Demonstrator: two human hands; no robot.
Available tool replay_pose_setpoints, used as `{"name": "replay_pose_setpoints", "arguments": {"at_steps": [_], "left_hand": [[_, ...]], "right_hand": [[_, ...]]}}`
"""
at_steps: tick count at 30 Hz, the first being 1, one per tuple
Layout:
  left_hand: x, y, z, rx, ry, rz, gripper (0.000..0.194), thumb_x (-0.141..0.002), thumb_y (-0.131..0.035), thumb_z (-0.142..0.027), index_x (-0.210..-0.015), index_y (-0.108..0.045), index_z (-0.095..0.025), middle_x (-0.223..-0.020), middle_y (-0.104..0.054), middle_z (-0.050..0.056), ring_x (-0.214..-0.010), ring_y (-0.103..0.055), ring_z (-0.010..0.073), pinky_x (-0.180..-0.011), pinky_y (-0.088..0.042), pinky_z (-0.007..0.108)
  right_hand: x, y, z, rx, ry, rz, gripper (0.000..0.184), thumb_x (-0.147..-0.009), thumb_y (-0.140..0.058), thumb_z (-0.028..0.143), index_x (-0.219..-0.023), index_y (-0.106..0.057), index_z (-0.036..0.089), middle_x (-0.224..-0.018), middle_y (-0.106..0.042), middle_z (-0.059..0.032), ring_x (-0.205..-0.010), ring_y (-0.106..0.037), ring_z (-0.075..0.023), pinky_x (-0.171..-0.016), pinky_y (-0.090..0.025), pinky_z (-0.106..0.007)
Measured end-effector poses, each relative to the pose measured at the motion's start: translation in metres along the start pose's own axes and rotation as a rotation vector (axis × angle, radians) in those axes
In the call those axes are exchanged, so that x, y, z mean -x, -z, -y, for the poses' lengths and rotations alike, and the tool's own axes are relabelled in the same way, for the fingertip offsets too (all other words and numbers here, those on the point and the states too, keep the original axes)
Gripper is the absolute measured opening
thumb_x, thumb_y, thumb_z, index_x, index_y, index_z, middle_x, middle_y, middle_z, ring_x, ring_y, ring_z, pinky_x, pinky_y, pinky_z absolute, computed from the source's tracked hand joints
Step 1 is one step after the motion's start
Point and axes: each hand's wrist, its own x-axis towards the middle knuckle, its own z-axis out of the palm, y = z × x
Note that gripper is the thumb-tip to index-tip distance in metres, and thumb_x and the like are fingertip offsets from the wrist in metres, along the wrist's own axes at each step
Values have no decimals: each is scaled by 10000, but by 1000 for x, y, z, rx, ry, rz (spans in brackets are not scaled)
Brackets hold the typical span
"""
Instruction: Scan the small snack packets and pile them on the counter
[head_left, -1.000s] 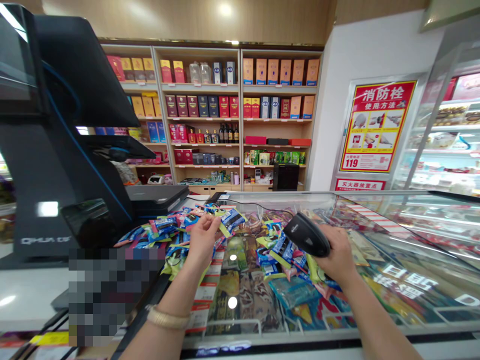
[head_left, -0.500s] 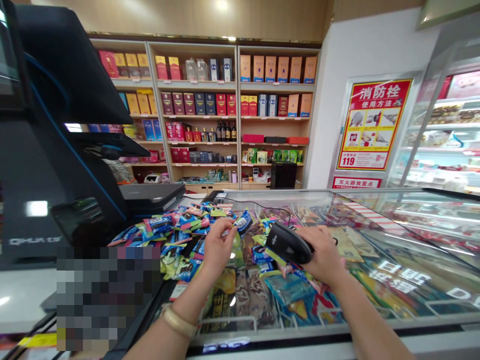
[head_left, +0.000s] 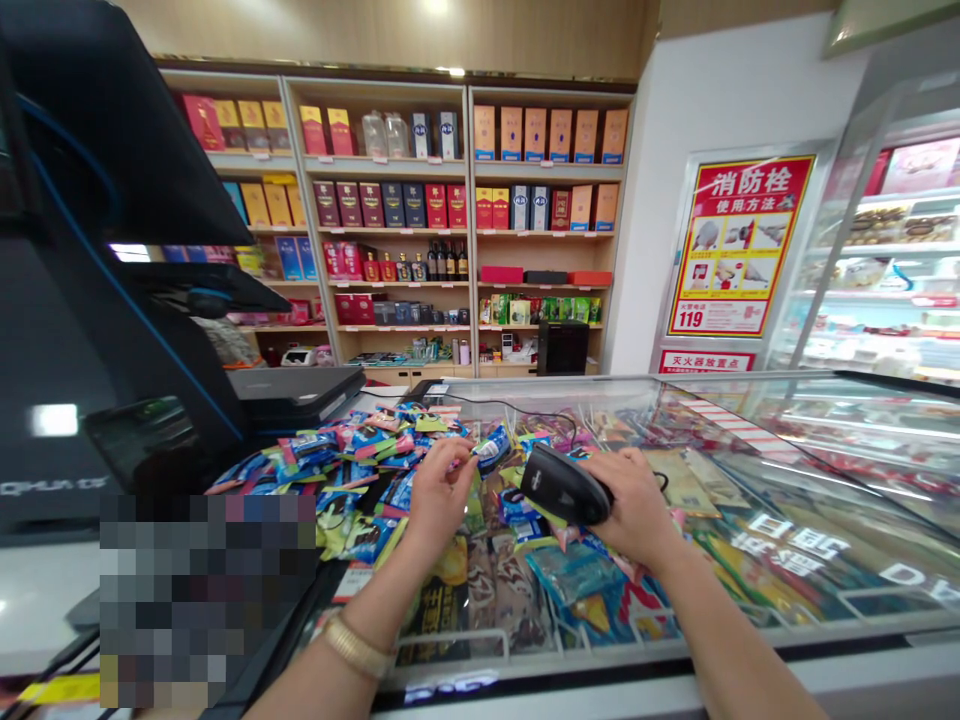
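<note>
My left hand pinches a blue snack packet; my right hand grips the barcode scanner. I judge scanning's underway: next, the barcode must face the scanner's window.

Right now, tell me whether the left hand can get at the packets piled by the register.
Probably yes: the left hand, pinching a small blue packet, sits at the edge of the pile of packets, with nothing between them. It would need to release that packet first.
</note>
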Motion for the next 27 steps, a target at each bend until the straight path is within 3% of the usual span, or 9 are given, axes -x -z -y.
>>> {"name": "replay_pose_setpoints", "arguments": {"at_steps": [7,10,13,17,22,27], "left_hand": [[4,-14,6,27,27,-61,163,-865,-542,-276,-716,-535,-209,-766,-564,17,-760,-567,159,-700,-489,265],[11,-26,-4,-11,-115,57,152,-893,-520,-216,-752,-576,-201,-857,-601,37,-842,-604,155,-733,-510,256],[20,-38,-12,-44,-285,236,175,-918,-486,-168,-820,-627,-205,-954,-639,55,-939,-635,152,-814,-526,260],[27,-45,-9,-57,-367,400,247,-941,-432,-145,-1005,-662,-213,-1098,-671,81,-1136,-605,180,-959,-513,318],[27,-43,-3,-18,-306,472,356,-941,-400,-134,-1224,-594,-229,-1313,-603,97,-1322,-473,224,-1123,-380,487],[27,-42,-5,14,-229,470,447,-923,-430,-154,-1357,-494,-236,-1410,-495,121,-1338,-438,234,-1116,-392,458]], "right_hand": [[5,-2,-23,134,-61,-270,236,-755,-541,296,-950,-643,208,-846,-691,-60,-807,-610,-226,-737,-346,-351],[8,0,-37,185,-128,-447,240,-745,-568,361,-917,-641,211,-805,-690,-55,-762,-611,-236,-693,-387,-343],[8,3,-44,195,-175,-551,316,-750,-584,377,-1014,-639,212,-872,-704,-61,-785,-622,-251,-701,-425,-354],[8,1,-45,196,-195,-526,293,-749,-587,359,-1000,-633,216,-837,-694,-49,-761,-620,-246,-710,-429,-360],[10,-3,-45,208,-151,-491,251,-726,-590,362,-915,-617,200,-782,-669,-48,-744,-609,-241,-698,-400,-354],[10,-4,-45,201,-155,-467,232,-720,-576,348,-897,-612,203,-770,-667,-45,-734,-606,-235,-703,-390,-351]]}}
